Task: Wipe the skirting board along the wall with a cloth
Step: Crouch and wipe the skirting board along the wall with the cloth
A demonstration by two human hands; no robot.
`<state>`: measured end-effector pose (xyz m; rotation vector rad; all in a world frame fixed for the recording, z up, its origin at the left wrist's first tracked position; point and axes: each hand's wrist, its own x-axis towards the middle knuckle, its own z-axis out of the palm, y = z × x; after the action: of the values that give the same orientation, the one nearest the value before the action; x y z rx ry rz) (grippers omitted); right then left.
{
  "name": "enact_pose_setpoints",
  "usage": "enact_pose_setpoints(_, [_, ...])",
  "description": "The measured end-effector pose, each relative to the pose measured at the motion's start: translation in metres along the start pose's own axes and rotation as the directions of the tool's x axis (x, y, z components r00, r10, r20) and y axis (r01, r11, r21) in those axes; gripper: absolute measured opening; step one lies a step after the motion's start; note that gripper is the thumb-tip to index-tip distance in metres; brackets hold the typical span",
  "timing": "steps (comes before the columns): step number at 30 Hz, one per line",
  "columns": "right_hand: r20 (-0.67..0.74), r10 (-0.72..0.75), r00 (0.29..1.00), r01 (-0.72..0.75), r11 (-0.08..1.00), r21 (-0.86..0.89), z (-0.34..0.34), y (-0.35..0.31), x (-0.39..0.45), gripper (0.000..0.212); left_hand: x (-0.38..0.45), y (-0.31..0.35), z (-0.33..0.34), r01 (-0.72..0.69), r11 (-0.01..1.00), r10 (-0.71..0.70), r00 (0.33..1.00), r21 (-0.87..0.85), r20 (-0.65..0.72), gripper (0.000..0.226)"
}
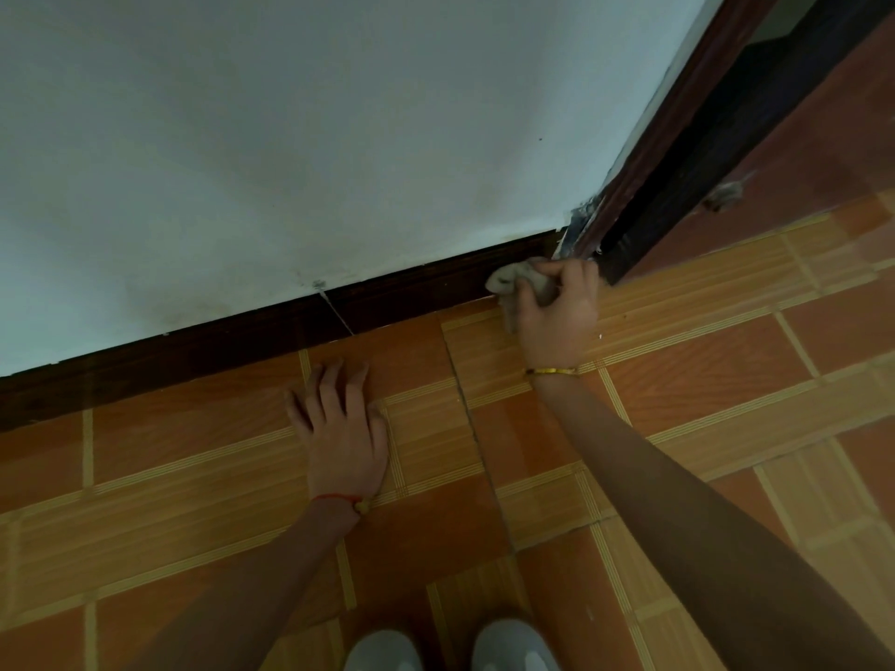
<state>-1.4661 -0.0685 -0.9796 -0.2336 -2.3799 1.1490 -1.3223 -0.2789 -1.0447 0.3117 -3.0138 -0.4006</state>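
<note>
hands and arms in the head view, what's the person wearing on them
Both forearms are bare, with no sleeves in view. The left hand has a thin red string bracelet at the wrist, with a small yellowish bead or knot. The right hand has a slim gold bangle at the wrist. No rings or gloves are visible.

The left hand (pixel 341 435) lies palm down on the floor, its fingers (pixel 334 380) spread and bent a little at the knuckles, the arm straight behind it. The right arm reaches further forward; the right hand (pixel 557 312) has its fingers curled round a cloth (pixel 513 280), knuckles uppermost.
</note>
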Motion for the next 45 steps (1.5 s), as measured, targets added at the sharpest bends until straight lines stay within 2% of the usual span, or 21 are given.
enact_pose_setpoints(4, [-0.004,-0.044,0.999,0.044,0.992,0.116,0.008,-0.029,-0.018,0.019,0.000,0.000,0.000,-0.007,1.000,0.007,1.000,0.013,-0.005,0.052])
enact_pose_setpoints(6, [-0.037,-0.017,0.999,0.022,0.992,0.128,0.006,-0.029,-0.013,0.019,0.000,-0.001,0.000,-0.007,1.000,0.007,1.000,0.013,0.000,0.052])
enact_pose_setpoints(11, [-0.262,0.158,0.952,-0.118,0.980,0.161,-0.010,-0.015,0.019,0.017,0.000,-0.002,0.000,-0.002,1.000,0.002,1.000,0.015,0.017,0.052])
enact_pose_setpoints(14, [-0.205,0.072,0.976,-0.044,0.990,0.136,-0.007,-0.025,0.012,0.016,-0.001,0.000,0.000,0.002,1.000,-0.003,1.000,0.015,0.019,0.053])
enact_pose_setpoints(18, [0.029,-0.074,0.997,0.069,0.983,0.168,0.010,-0.049,-0.023,0.018,-0.001,0.000,-0.001,0.005,1.000,-0.005,1.000,0.015,0.020,0.053])
enact_pose_setpoints(20, [0.083,-0.113,0.990,0.095,0.976,0.194,0.012,-0.054,-0.028,0.019,-0.001,0.000,-0.001,0.002,1.000,-0.002,1.000,0.014,0.017,0.053])
enact_pose_setpoints(23, [0.006,-0.095,0.995,0.092,0.976,0.198,0.007,-0.048,-0.018,0.016,-0.001,-0.001,-0.002,0.002,1.000,-0.002,1.000,-0.002,0.018,0.053])
enact_pose_setpoints(26, [-0.193,0.062,0.979,-0.039,0.991,0.125,-0.006,-0.034,0.006,0.017,-0.001,-0.002,-0.002,-0.006,1.000,0.006,1.000,-0.002,0.024,0.053])
enact_pose_setpoints(28, [-0.279,0.157,0.947,-0.117,0.981,0.155,-0.014,-0.028,0.023,0.017,-0.001,-0.002,-0.001,-0.005,1.000,0.005,1.000,-0.002,0.027,0.052])
enact_pose_setpoints(31, [-0.269,0.091,0.959,-0.054,0.988,0.142,-0.015,-0.032,0.027,0.015,0.000,-0.002,0.000,-0.003,1.000,0.003,1.000,0.008,0.021,0.051])
enact_pose_setpoints(36, [-0.038,-0.059,0.997,0.065,0.983,0.171,0.010,-0.063,-0.019,0.017,-0.001,-0.001,0.001,-0.010,1.000,0.009,1.000,0.020,0.012,0.051])
enact_pose_setpoints(38, [0.006,-0.082,0.997,0.080,0.978,0.191,0.014,-0.067,-0.029,0.018,-0.001,-0.003,0.001,-0.014,1.000,0.014,1.000,0.013,0.009,0.051])
enact_pose_setpoints(41, [-0.032,-0.049,0.998,0.054,0.984,0.172,0.008,-0.056,-0.019,0.017,-0.001,-0.002,0.000,-0.021,1.000,0.021,1.000,0.004,0.003,0.051])
enact_pose_setpoints(45, [-0.168,0.057,0.984,-0.042,0.995,0.089,-0.006,-0.026,0.007,0.017,0.000,-0.002,0.001,-0.015,1.000,0.015,1.000,-0.011,0.008,0.052])
